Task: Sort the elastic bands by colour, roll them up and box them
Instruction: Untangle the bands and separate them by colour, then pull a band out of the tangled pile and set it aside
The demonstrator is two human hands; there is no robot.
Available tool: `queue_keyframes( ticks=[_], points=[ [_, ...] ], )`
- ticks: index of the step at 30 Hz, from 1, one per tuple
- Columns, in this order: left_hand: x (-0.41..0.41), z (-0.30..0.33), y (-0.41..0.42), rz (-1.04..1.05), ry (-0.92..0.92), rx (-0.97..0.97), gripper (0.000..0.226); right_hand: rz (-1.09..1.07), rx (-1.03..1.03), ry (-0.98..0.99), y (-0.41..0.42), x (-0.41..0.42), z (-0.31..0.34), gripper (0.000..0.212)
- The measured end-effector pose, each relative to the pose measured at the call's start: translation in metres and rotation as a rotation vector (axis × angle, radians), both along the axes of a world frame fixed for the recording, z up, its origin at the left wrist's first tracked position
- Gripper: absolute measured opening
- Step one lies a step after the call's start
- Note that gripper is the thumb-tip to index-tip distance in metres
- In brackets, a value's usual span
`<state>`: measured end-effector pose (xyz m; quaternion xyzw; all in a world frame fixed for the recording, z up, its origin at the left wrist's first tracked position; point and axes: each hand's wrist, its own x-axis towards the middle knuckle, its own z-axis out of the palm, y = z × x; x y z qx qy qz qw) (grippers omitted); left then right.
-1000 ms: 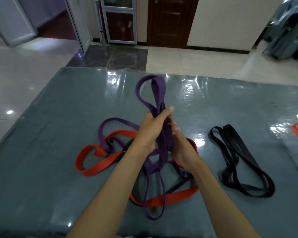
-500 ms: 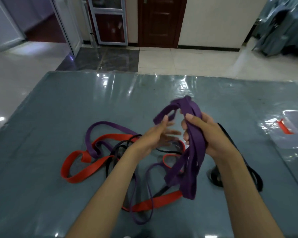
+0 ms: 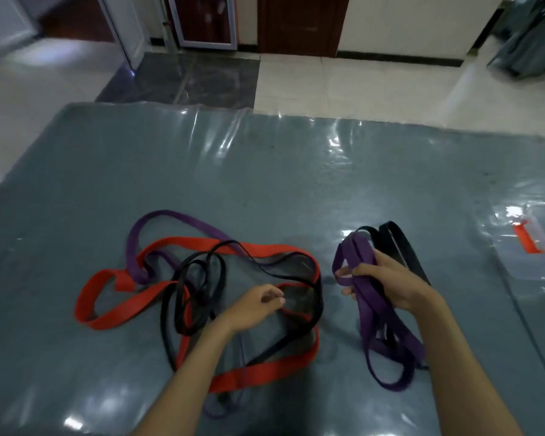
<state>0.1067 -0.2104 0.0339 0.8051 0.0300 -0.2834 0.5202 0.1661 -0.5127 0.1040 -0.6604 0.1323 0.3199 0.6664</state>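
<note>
My right hand (image 3: 387, 284) grips a folded bundle of purple bands (image 3: 387, 335), whose loops hang down to the table on the right. Behind that hand lie the black bands (image 3: 397, 243) set apart earlier. My left hand (image 3: 252, 306) hovers over the tangled pile at the centre, fingers loosely curled at a red band (image 3: 114, 297); whether it pinches anything is unclear. The pile also holds thin black bands (image 3: 202, 278) and another purple band (image 3: 158, 221).
The bands lie on a grey table (image 3: 265, 171) under a shiny plastic sheet. A clear plastic box (image 3: 535, 247) with a red clasp sits at the right edge. Tiled floor and doors are beyond the far edge.
My right hand has carried the purple bundle right and down beside the black bands. My left hand let go of it and dropped to the tangled pile.
</note>
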Motion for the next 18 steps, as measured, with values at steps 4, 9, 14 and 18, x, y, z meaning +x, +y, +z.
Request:
queue_keyframes(
  ticks=[4,9,14,18],
  points=[
    [-0.002,-0.017,0.005,0.071,-0.084,0.147,0.021,-0.105,-0.17,-0.053,-0.005,0.017,-0.051,0.032],
    [-0.012,-0.033,0.021,0.086,-0.129,0.365,0.018,0.008,-0.525,-0.108,-0.007,0.016,-0.1,0.032],
    [-0.025,-0.042,0.045,0.202,-0.169,0.468,0.014,-0.066,-0.945,-0.14,0.005,0.002,-0.109,0.086],
    [-0.042,-0.051,0.079,0.331,-0.211,0.521,0.011,-0.081,-1.097,-0.249,0.03,-0.024,-0.1,0.106]
  ],
)
